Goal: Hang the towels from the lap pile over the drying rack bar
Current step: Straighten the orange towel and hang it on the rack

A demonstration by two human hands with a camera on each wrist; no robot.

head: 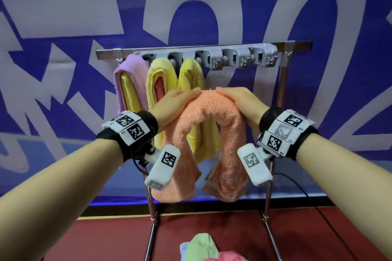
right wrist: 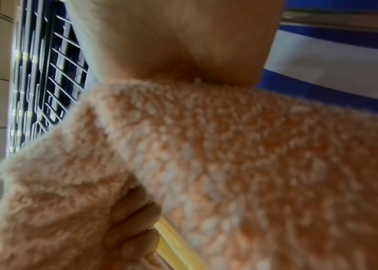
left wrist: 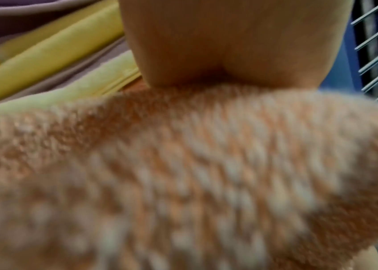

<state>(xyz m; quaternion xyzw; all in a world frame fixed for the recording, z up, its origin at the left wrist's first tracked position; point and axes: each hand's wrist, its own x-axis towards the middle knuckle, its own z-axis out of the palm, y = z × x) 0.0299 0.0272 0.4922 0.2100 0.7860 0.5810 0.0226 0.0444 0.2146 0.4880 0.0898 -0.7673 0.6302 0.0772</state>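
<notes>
Terrycloth of the orange towel [head: 209,110] arches between my left hand [head: 176,104] and right hand [head: 239,103], both gripping its fold near the drying rack bar [head: 297,44], right of the hung towels, so both ends drop evenly.

A blue banner [head: 63,53] printed with large pale lettering fills the background, above a dark red floor [head: 212,229]. A thin black cable [head: 331,226] trails across that floor at the right. In the wrist views, a grid of thin metal bars [right wrist: 51,76] shows at the frame edge, blurred.
</notes>
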